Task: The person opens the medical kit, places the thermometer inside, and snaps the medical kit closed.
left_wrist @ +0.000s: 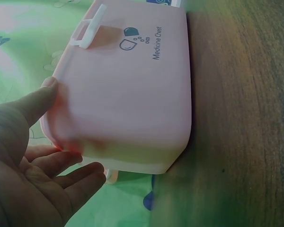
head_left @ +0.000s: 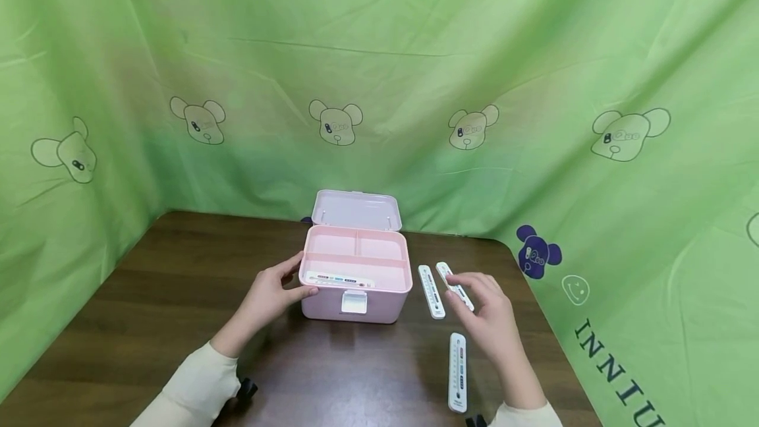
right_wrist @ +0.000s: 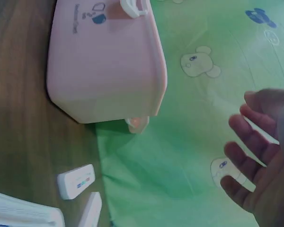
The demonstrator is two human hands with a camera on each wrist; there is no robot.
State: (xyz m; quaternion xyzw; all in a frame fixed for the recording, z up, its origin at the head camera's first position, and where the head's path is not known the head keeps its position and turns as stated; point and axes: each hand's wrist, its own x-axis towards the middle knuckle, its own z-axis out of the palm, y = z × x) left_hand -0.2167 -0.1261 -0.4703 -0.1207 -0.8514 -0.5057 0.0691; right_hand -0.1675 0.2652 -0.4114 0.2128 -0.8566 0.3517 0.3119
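A pink medicine chest (head_left: 350,305) stands on the table with its lid (head_left: 358,209) raised. In the front compartment of its divided tray (head_left: 379,273) lies a white thermometer (head_left: 340,279). My left hand (head_left: 269,298) holds the chest's front left corner, thumb at the front rim and fingers along the side. Over the table to the right, my right hand (head_left: 487,313) hovers with fingers spread and nothing in them, as the right wrist view confirms. It partly hides one thermometer (head_left: 465,298). Another thermometer (head_left: 431,292) lies just left of that one, and a third (head_left: 457,374) nearer me.
A white latch (head_left: 354,302) sticks out from the front of the chest. The dark wooden table (head_left: 148,308) extends to both sides. Behind it and along the sides hangs a green curtain (head_left: 403,71) printed with bear heads.
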